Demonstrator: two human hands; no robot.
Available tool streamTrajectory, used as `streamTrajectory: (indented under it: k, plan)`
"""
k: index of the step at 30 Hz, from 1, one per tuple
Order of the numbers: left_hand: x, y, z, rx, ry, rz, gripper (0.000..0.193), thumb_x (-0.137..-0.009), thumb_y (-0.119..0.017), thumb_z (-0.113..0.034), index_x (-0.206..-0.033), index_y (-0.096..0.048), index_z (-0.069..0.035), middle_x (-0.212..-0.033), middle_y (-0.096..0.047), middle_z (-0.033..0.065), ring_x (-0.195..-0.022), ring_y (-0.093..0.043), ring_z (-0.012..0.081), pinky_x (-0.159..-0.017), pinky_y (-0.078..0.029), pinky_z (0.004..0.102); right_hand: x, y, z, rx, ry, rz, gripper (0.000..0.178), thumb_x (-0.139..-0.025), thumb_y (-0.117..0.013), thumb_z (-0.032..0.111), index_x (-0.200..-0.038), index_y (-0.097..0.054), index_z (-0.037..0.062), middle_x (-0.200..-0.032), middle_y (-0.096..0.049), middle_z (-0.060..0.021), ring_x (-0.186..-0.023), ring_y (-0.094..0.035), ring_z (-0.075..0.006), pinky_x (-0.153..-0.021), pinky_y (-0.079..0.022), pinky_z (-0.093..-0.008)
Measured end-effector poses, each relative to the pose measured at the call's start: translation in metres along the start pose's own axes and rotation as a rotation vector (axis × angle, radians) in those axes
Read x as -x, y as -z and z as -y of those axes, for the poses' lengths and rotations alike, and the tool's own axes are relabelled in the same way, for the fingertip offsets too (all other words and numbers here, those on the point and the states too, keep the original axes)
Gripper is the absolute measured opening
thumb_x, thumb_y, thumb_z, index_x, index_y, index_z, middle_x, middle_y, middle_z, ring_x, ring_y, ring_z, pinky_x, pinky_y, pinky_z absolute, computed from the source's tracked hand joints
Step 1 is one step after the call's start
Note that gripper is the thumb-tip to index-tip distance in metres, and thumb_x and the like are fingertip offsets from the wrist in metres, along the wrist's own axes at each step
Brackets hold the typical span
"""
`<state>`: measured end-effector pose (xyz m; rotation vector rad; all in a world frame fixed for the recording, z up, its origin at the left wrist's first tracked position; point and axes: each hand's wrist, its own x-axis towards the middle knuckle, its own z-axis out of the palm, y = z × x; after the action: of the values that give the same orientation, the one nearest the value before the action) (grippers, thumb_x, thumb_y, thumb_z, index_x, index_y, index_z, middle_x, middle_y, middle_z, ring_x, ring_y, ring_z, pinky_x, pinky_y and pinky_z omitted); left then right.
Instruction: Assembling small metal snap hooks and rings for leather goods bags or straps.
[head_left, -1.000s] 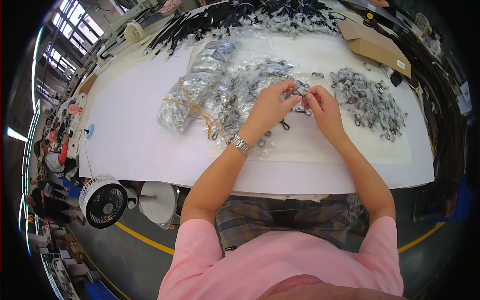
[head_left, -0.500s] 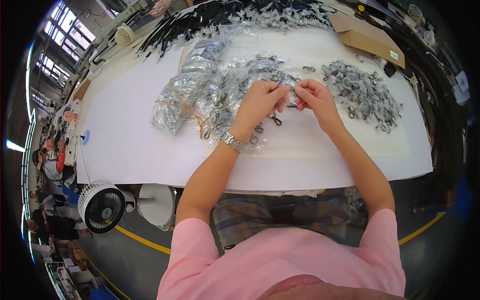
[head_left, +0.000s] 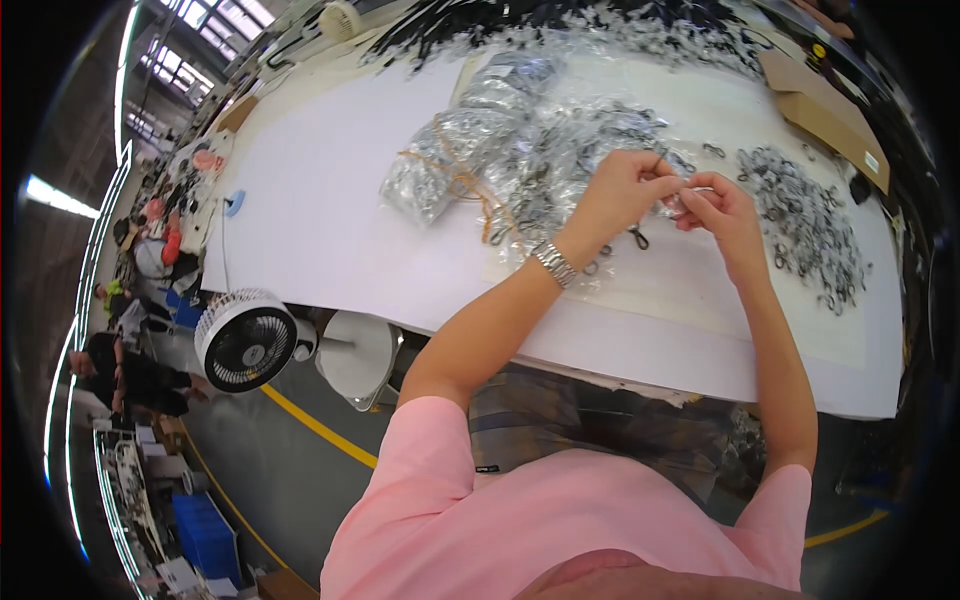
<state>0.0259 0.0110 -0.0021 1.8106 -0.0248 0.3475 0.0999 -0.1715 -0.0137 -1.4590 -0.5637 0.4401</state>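
My left hand [head_left: 628,197], with a metal-band watch [head_left: 553,264] at its wrist, is closed in a pinch above the white table. Close against it, my right hand [head_left: 728,214] pinches as well. Their fingertips meet around something too small to make out. Just below them lies a dark metal snap hook [head_left: 639,238]. Beside my left hand spreads a heap of dark hooks in clear plastic [head_left: 548,175]. To the right of my right hand is a pile of small hooks in clear wrapping [head_left: 800,215].
Left of the heap lies a full clear plastic bag [head_left: 425,178] with orange string [head_left: 487,215] across it. Black straps [head_left: 450,25] cover the far edge. An open cardboard box [head_left: 830,115] stands far right. A fan [head_left: 250,345] is off the table's near left edge.
The view has turned, so the table and everything on it appear shifted right and tilted. My two hands have come closer together, fingertips now touching or nearly so.
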Motion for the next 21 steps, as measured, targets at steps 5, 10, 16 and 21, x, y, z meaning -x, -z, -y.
streamTrajectory:
  k: [5,10,16,21]
  plan:
    - [0.002,-0.001,-0.007,0.052,0.033,0.009,0.016,-0.092,-0.071,-0.017,-0.091,-0.074,-0.001,-0.073,-0.071,0.0006,-0.053,-0.051,0.0036,-0.047,-0.038,0.0222,-0.005,0.017,-0.014,-0.158,-0.130,-0.035,0.016,-0.100,-0.070,0.022,-0.102,-0.068,0.0053,-0.079,-0.068,-0.0009,-0.066,-0.060,-0.0072,-0.065,-0.049,-0.0216]
    - [0.002,0.005,0.016,-0.159,-0.163,-0.040,0.022,-0.088,-0.071,-0.019,-0.079,-0.073,0.001,-0.069,-0.071,0.0050,-0.054,-0.058,0.0081,-0.052,-0.045,0.0286,-0.008,0.004,-0.014,0.085,0.050,-0.079,0.016,-0.101,-0.068,0.021,-0.096,-0.068,0.0059,-0.076,-0.061,0.0032,-0.065,-0.051,-0.0046,-0.062,-0.041,-0.0209]
    - [0.005,-0.003,0.006,-0.017,-0.047,0.026,0.024,-0.086,-0.072,-0.018,-0.075,-0.073,0.002,-0.062,-0.068,0.0062,-0.052,-0.058,0.0104,-0.051,-0.046,0.0286,-0.014,0.018,-0.021,0.169,0.168,-0.023,0.015,-0.103,-0.065,0.018,-0.096,-0.067,0.0045,-0.079,-0.058,0.0052,-0.069,-0.047,-0.0032,-0.063,-0.037,-0.0206]
    - [0.003,-0.009,0.013,0.070,-0.010,0.031,0.021,-0.084,-0.075,-0.016,-0.073,-0.072,0.003,-0.060,-0.066,0.0058,-0.048,-0.058,0.0103,-0.046,-0.044,0.0267,-0.018,0.031,-0.038,0.180,0.138,-0.111,0.017,-0.105,-0.064,0.021,-0.103,-0.070,0.0055,-0.084,-0.058,0.0065,-0.071,-0.044,-0.0022,-0.064,-0.035,-0.0195]
